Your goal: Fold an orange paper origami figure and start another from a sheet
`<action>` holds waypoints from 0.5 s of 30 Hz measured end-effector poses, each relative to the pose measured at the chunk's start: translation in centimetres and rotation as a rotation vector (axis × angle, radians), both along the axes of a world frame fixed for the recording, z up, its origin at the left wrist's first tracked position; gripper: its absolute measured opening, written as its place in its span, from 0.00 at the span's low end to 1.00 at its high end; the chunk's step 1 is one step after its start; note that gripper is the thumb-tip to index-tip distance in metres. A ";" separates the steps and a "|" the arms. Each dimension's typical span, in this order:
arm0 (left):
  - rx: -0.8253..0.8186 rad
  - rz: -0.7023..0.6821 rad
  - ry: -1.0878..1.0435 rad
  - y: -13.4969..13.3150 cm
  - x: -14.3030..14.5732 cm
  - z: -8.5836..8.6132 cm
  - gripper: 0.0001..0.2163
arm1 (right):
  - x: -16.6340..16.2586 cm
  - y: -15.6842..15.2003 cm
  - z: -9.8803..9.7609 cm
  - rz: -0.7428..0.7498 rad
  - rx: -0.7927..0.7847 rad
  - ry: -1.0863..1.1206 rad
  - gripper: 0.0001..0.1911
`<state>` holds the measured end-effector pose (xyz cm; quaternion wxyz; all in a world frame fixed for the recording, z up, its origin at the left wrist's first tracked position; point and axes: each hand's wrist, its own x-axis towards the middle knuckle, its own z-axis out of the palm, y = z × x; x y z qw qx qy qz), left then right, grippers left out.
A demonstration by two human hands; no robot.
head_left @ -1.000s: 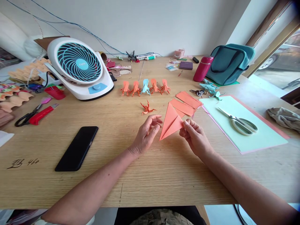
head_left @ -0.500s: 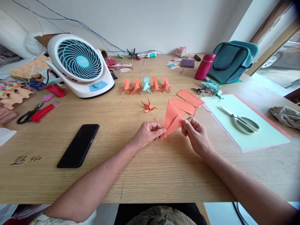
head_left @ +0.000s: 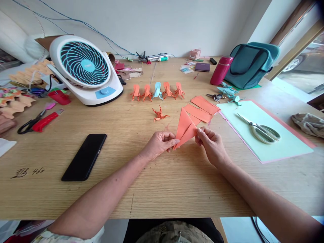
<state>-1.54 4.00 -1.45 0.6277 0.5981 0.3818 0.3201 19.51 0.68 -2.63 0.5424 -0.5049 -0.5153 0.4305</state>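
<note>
Both hands hold a folded orange paper triangle (head_left: 185,127) just above the wooden table (head_left: 157,182). My left hand (head_left: 159,144) pinches its lower left tip with closed fingers. My right hand (head_left: 211,145) pinches its right corner. Loose orange paper strips (head_left: 202,109) lie just behind the triangle. A small red-orange folded figure (head_left: 159,114) sits a little farther back, and a row of several folded paper figures (head_left: 157,91), orange with one light blue, stands behind that.
A black phone (head_left: 84,157) lies left of my hands. A white and teal fan (head_left: 86,69) stands at back left, with red-handled scissors (head_left: 37,121) nearby. Right: pale green sheet (head_left: 268,135) with scissors (head_left: 263,130), red bottle (head_left: 220,70), teal bag (head_left: 250,64).
A second ago my left hand was open beside the triangle; it has since closed on the triangle's lower tip. The paper has tilted up slightly. Since half a second ago little has moved.
</note>
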 end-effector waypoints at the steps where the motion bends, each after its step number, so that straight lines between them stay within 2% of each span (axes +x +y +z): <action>1: -0.002 0.001 0.000 0.0 0.0 0.0 0.15 | 0.0 0.0 0.0 0.000 0.001 0.002 0.21; 15: -0.017 -0.033 0.003 0.1 -0.1 -0.3 0.17 | 0.0 0.0 0.4 -0.010 -0.011 -0.012 0.23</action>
